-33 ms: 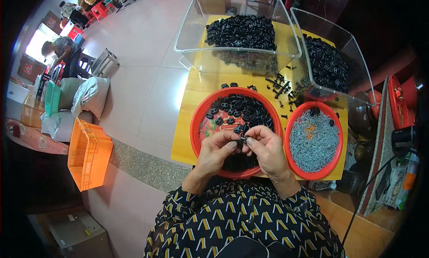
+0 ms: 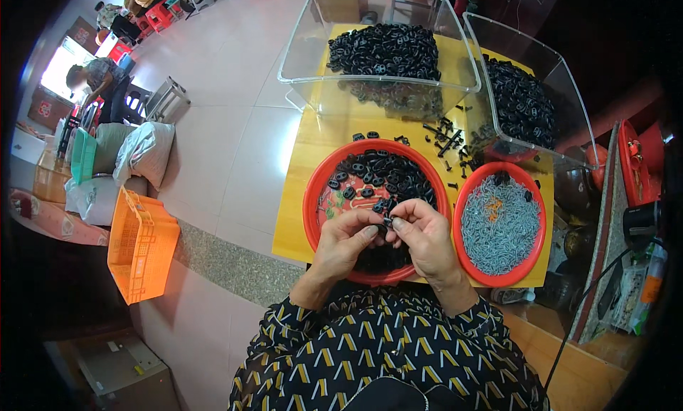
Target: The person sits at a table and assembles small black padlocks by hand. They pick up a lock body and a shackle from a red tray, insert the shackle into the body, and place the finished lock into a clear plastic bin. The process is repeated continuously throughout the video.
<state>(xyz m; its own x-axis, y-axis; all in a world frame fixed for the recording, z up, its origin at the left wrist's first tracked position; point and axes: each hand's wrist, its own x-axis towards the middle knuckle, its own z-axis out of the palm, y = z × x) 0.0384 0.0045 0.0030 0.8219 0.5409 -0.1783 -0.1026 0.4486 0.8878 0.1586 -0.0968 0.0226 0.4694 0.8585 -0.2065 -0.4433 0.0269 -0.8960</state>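
My left hand (image 2: 344,242) and my right hand (image 2: 425,239) meet over the near part of a round red tray (image 2: 311,219). Their thumbs and fingertips pinch a small black plastic part (image 2: 386,222) between them; its details are mostly covered by the fingers. Many black oval parts with two holes (image 2: 366,176) lie in the tray, heaped at its right side. Right of my right hand stands a second red tray (image 2: 464,258), filled with small silvery screws (image 2: 501,230) and a few orange bits.
Two clear plastic bins (image 2: 299,80) (image 2: 580,123) of black parts stand at the table's far side. Loose black pieces (image 2: 447,137) lie on the yellow tabletop (image 2: 295,190). An orange crate (image 2: 142,247) and stuffed sacks (image 2: 148,151) are at left; a person (image 2: 107,84) works farther off.
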